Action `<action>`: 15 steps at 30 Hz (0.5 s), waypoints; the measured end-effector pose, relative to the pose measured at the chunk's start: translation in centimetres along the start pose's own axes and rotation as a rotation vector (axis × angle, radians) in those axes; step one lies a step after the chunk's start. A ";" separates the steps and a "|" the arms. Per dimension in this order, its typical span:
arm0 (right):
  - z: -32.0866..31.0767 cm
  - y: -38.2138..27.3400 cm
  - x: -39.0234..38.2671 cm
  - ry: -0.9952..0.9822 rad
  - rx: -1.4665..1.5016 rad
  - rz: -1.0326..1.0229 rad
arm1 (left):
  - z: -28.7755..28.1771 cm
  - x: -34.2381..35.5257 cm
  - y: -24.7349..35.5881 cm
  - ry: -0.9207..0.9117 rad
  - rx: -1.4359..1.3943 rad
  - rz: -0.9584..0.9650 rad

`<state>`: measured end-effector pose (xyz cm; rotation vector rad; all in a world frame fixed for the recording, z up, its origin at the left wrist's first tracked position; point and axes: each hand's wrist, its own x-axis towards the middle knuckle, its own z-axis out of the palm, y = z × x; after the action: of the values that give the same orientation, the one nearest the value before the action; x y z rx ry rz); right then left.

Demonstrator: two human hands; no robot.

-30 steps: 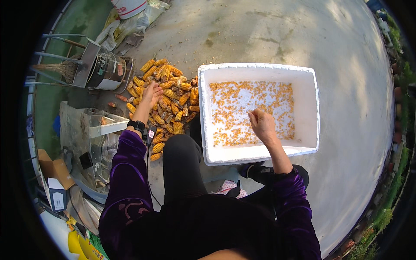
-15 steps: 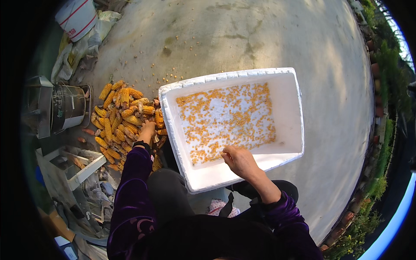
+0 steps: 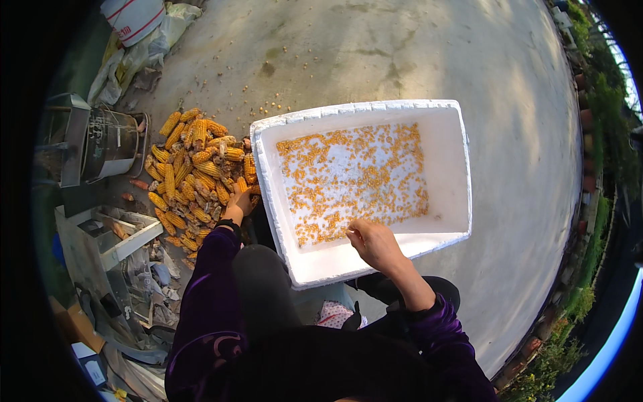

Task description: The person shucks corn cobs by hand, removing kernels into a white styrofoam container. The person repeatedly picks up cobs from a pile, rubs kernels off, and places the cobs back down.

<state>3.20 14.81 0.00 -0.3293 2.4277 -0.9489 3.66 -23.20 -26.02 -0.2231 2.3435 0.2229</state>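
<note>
My left hand (image 3: 239, 203) is at the near right side of a heap of dried corn cobs (image 3: 182, 167). Its fingers are closed round a yellow corn cob (image 3: 242, 183), whose tip sticks out past them. A white foam box (image 3: 447, 181) rests in front of my knees, loose yellow corn kernels (image 3: 375, 175) scattered over its floor. Above the box's near side hangs my right hand (image 3: 375, 245), thumb and fingers pressed together. Whatever may be between those fingertips is hidden.
Left of the heap stand a dark metal container (image 3: 110, 144) and a wooden frame (image 3: 134, 241) among scraps. A white bucket (image 3: 134, 19) and plastic sacks (image 3: 151, 50) lie at the far left. Stray kernels dot the concrete floor (image 3: 321, 60). Plants (image 3: 569, 328) line the right edge.
My left hand has taken hold of a corn cob and shifted slightly right, toward the box. My right hand stays nearly in place, fingers still pinched. The whole view has shifted a little.
</note>
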 end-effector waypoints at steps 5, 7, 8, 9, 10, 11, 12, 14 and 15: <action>0.1 -0.3 -0.1 -0.008 0.000 -0.001 | 0.7 2.6 1.5 -0.064 -0.316 -0.230; 0.0 -0.9 -0.2 0.002 0.003 -0.027 | -0.6 1.8 2.0 0.035 -0.159 -0.127; -0.1 -1.2 -0.2 0.002 0.003 -0.024 | 0.2 2.6 1.3 0.099 -0.294 -0.183; -0.2 -2.0 -0.4 -0.016 0.027 -0.041 | 2.1 3.1 -2.3 0.060 -0.443 -0.250; -0.5 -2.6 -0.5 -0.028 0.066 -0.069 | 3.4 3.6 -7.0 0.038 -0.579 -0.323; -0.7 -2.4 -0.6 0.000 0.064 -0.074 | 3.2 3.8 -7.4 0.107 -0.649 -0.268; -0.9 -2.3 -0.8 0.021 0.073 -0.092 | 2.5 3.1 -8.1 0.177 -0.713 -0.217; -0.7 -1.6 -0.9 0.039 0.011 -0.059 | -3.1 -0.8 -2.5 0.293 -0.970 -0.052; -1.0 -2.0 -1.1 0.037 -0.004 -0.055 | -7.6 -4.4 -0.1 0.268 -1.224 -0.061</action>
<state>3.62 14.34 2.44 -0.3851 2.4655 -0.9827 1.58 -24.56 -17.62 -0.9362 2.1266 1.6551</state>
